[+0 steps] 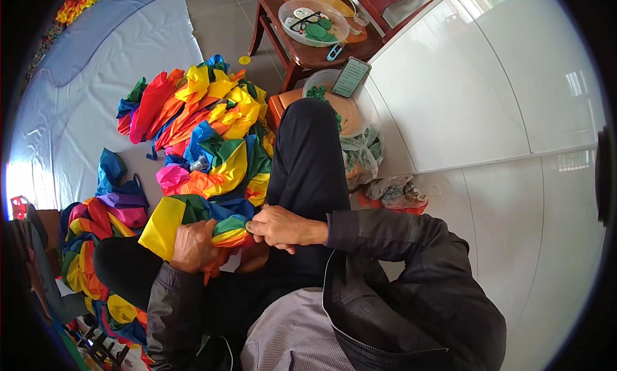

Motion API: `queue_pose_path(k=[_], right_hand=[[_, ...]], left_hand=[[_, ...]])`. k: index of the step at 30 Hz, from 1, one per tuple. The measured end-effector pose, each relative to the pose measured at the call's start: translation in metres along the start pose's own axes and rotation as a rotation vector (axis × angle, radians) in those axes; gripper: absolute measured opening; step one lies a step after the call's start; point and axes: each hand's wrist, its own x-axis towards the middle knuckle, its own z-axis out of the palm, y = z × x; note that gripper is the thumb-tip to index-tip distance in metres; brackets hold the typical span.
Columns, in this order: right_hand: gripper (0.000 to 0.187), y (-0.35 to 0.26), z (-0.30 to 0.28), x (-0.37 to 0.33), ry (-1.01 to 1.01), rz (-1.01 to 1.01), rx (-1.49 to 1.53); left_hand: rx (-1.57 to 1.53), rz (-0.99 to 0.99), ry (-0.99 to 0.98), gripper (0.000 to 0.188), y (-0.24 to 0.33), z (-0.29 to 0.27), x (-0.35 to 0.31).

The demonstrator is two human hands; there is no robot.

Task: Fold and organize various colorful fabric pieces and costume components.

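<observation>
Between my two hands a piece of rainbow-striped fabric (226, 211) is bunched above my lap. My left hand (194, 245) is closed round its left part, where a yellow corner sticks up past the knuckles. At the other end, my right hand (281, 227) pinches the gathered folds with thumb and fingers, close to my dark trouser leg. Some orange-red cloth hangs below the left hand. Just beyond the hands lies a big heap of the same thin, shiny cloth (222, 107) in red, orange, yellow, green, blue and pink.
More rainbow cloth (96, 242) lies to my left. A pale sheet (138, 27) covers the floor there. Ahead stands a brown wooden chair (270, 30) with a clear bowl (281, 12) of green pieces and glasses. A phone (351, 77) leans by a second tub (355, 117); plastic bags (363, 155) sit below.
</observation>
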Motion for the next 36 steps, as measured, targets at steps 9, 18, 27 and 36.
queue_pose_path(k=[9, 18, 27, 36], right_hand=[[0.038, 0.003, 0.0, 0.007, 0.257, -0.406, -0.584], [0.03, -0.005, -0.012, 0.009, 0.397, -0.991, -1.158], [0.027, 0.004, 0.0, 0.016, 0.49, -0.933, -1.067], [0.02, 0.023, 0.016, 0.017, 0.52, -0.646, -1.024]], left_hand=[[-0.068, -0.059, 0.017, 0.033, 0.001, -0.004, 0.004], [-0.286, -0.13, -0.059, 0.053, 0.007, -0.014, 0.005], [-0.288, -0.155, -0.047, 0.054, 0.004, -0.007, 0.0], [-0.079, -0.105, -0.007, 0.045, 0.004, -0.002, 0.001]])
